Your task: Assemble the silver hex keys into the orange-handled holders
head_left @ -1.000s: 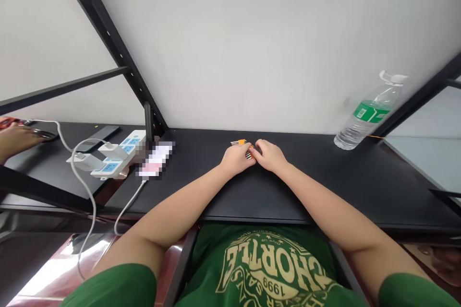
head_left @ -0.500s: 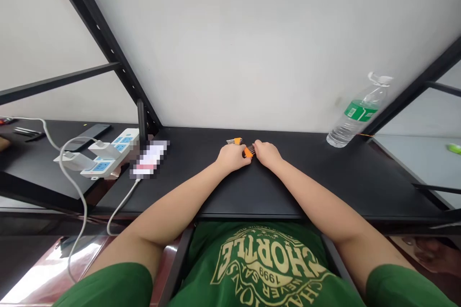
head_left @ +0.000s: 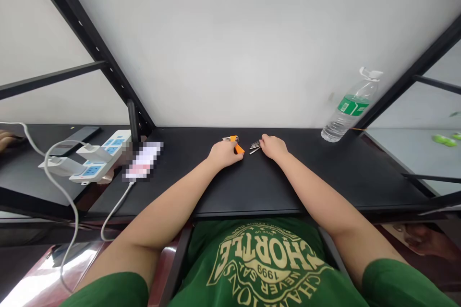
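Observation:
My left hand [head_left: 223, 153] rests on the black table [head_left: 324, 172] with its fingers curled round a small orange holder [head_left: 237, 147]. A second orange holder with metal pins [head_left: 230, 139] lies just behind that hand. My right hand [head_left: 274, 147] sits a little to the right, fingers closed on a bundle of thin metal rods [head_left: 255, 147] whose ends stick out toward the left hand. A short gap separates the orange holder from the rods.
A clear water bottle with a green label [head_left: 348, 108] leans at the back right. A white power strip [head_left: 91, 160] with plugs and cables and a blurred phone [head_left: 142, 165] lie at the left. Black frame posts rise on both sides. Another person's hand [head_left: 7, 139] shows at far left.
My hands were pressed together on one orange-and-metal piece; now they have drawn apart, the orange holder staying in the left hand and the metal rods in the right. The view shifted slightly.

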Demonstrator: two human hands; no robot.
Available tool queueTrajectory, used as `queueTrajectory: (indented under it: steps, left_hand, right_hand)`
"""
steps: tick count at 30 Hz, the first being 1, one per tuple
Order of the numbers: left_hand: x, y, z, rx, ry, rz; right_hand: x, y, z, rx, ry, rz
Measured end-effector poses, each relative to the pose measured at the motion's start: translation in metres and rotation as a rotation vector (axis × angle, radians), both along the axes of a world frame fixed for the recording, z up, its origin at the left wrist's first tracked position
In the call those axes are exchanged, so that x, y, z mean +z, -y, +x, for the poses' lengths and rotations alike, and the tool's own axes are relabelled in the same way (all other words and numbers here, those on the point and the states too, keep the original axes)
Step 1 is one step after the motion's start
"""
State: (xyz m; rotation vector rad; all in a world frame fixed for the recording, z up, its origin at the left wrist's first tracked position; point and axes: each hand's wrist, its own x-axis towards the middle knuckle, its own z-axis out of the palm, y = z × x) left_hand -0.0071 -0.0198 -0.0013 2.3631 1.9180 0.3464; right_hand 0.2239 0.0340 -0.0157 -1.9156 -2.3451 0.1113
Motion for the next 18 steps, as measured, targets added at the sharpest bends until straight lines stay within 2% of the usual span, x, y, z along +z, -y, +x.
queueTrajectory:
  steps: [6,8,10,13,18]
  left_hand:
    - [0.000,-0.001,-0.002,-0.017,0.002,-0.007]
    - [0.000,-0.001,-0.004,-0.017,0.011,-0.013]
    - [0.001,-0.001,-0.005,-0.024,0.023,-0.014]
    - [0.002,0.000,-0.005,-0.074,0.041,-0.008]
    - [0.003,0.002,-0.006,-0.173,0.073,0.016]
  right_hand:
    - [0.008,-0.002,0.031,-0.032,-0.158,-0.010]
    - [0.013,-0.001,0.041,0.036,-0.204,-0.025]
    - [0.016,0.001,0.045,0.182,-0.233,-0.017]
    - [0.016,0.010,0.040,0.350,-0.226,0.014]
    - [0.011,0.020,0.021,0.347,-0.063,0.009]
